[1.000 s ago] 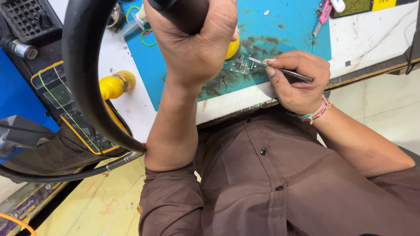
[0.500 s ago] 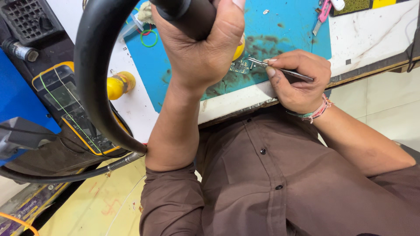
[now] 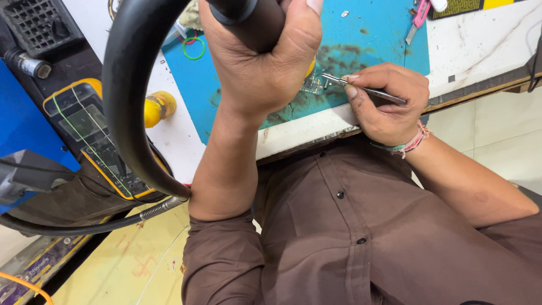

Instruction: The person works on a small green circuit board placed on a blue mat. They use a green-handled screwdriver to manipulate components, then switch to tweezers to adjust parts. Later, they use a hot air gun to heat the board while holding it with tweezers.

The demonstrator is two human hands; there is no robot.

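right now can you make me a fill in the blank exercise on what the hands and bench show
1. The left hand grips a thick ____ handle with a hose.
2. The right hand holds metal ____ at the small circuit board.
3. The board lies on a ____ mat.
4. A ring-shaped green ____ lies on the mat.

Missing words: black; tweezers; blue; rubber band

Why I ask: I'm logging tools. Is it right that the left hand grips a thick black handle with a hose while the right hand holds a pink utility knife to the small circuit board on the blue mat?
Not quite. In the head view the right hand holds slim metal tweezers, not a knife.
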